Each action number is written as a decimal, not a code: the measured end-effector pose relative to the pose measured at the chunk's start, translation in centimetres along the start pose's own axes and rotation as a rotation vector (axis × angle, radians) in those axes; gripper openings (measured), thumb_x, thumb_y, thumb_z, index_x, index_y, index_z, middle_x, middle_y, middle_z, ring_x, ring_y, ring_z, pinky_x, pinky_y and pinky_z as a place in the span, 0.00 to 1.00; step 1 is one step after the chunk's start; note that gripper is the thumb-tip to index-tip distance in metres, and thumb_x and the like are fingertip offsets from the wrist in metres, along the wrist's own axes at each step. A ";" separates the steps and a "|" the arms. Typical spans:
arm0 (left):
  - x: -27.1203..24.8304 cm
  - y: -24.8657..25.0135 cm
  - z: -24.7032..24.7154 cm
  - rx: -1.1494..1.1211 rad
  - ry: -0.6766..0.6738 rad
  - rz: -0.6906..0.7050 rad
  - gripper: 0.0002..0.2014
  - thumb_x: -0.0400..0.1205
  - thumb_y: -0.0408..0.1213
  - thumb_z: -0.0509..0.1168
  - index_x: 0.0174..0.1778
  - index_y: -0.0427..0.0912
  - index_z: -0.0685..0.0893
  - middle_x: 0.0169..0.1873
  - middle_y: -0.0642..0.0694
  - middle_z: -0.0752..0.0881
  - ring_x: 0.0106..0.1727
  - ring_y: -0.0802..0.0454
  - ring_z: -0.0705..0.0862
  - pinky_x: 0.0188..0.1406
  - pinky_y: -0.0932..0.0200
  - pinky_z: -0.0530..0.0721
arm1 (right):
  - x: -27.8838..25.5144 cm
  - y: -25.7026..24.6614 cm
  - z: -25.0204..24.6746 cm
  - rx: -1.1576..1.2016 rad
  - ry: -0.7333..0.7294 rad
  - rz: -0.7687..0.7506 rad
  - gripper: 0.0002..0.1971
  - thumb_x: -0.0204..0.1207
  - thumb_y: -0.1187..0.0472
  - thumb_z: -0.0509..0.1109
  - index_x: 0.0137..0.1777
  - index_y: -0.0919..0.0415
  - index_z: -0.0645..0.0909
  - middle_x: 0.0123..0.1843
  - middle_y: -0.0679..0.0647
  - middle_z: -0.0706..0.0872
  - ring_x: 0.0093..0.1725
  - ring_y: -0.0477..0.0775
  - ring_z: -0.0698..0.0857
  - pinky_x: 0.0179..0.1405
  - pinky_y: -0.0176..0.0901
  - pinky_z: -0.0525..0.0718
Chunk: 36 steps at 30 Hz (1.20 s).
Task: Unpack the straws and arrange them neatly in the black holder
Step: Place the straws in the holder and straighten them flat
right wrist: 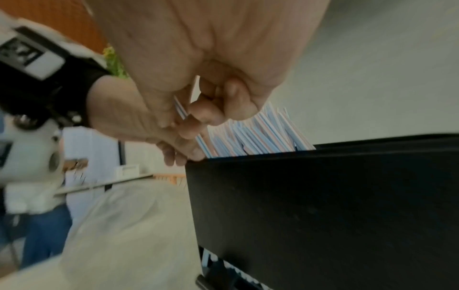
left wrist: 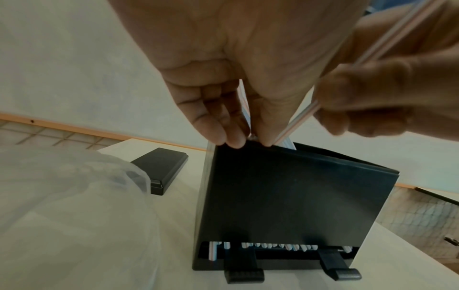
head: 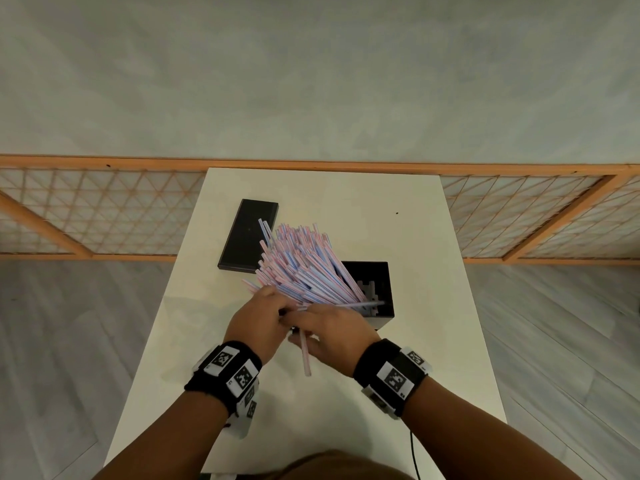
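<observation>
A black holder stands open on the white table. A thick bundle of pink, blue and white striped straws leans out of it toward the back left. My left hand is at the bundle's near side. In the left wrist view its fingers and thumb reach down to the holder's rim with straws between them. Beside it, my right hand pinches a single straw that points back at me. In the right wrist view that straw passes between its curled fingers. Straw ends show at the holder's bottom slot.
The holder's flat black lid lies at the back left of the table. Clear plastic wrapping sits left of the holder in the left wrist view. A wooden lattice screen runs behind the table, with grey floor on both sides.
</observation>
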<state>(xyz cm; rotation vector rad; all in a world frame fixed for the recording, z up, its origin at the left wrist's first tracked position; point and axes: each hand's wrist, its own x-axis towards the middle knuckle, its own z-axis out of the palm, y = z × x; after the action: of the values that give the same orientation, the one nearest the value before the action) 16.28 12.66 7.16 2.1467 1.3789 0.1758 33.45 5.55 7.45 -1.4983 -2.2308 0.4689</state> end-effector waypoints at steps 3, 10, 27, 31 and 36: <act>-0.3 0.1 0.0 -0.003 0.035 -0.003 0.06 0.84 0.49 0.70 0.54 0.55 0.88 0.53 0.57 0.80 0.47 0.59 0.82 0.46 0.62 0.81 | 0.2 0.4 -1.1 0.208 0.095 0.139 0.09 0.86 0.48 0.64 0.56 0.43 0.86 0.47 0.45 0.89 0.46 0.46 0.86 0.43 0.47 0.86; -0.8 0.6 -0.3 -0.055 0.081 0.173 0.12 0.85 0.46 0.68 0.65 0.58 0.86 0.56 0.60 0.81 0.49 0.61 0.82 0.47 0.58 0.85 | 0.3 1.9 -3.6 1.158 0.179 0.782 0.10 0.85 0.57 0.71 0.55 0.65 0.87 0.45 0.64 0.93 0.30 0.51 0.82 0.24 0.38 0.75; 0.3 1.5 0.9 0.029 0.045 0.079 0.07 0.87 0.43 0.60 0.55 0.52 0.84 0.52 0.55 0.81 0.46 0.55 0.82 0.46 0.53 0.87 | -0.9 3.5 -3.4 0.321 0.003 0.735 0.15 0.79 0.45 0.70 0.42 0.57 0.79 0.36 0.50 0.88 0.32 0.47 0.84 0.31 0.38 0.80; 0.1 0.9 0.7 0.003 0.052 0.073 0.07 0.86 0.44 0.62 0.54 0.53 0.85 0.52 0.54 0.82 0.48 0.52 0.83 0.46 0.48 0.87 | -1.5 2.7 -2.6 0.284 -0.100 0.585 0.10 0.79 0.50 0.71 0.38 0.53 0.79 0.35 0.46 0.86 0.35 0.46 0.81 0.35 0.40 0.78; -1.6 -1.1 0.6 -0.007 0.047 0.032 0.07 0.87 0.43 0.62 0.56 0.53 0.85 0.51 0.53 0.82 0.45 0.54 0.82 0.47 0.50 0.86 | -3.9 1.3 3.0 0.058 -0.507 0.312 0.14 0.84 0.49 0.64 0.67 0.47 0.82 0.61 0.49 0.85 0.57 0.54 0.85 0.58 0.48 0.83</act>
<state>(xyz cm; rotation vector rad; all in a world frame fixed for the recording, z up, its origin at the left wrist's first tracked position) 14.95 11.36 6.37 2.1723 1.3686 0.2441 34.26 2.29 3.65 -1.8670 -2.3100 1.1081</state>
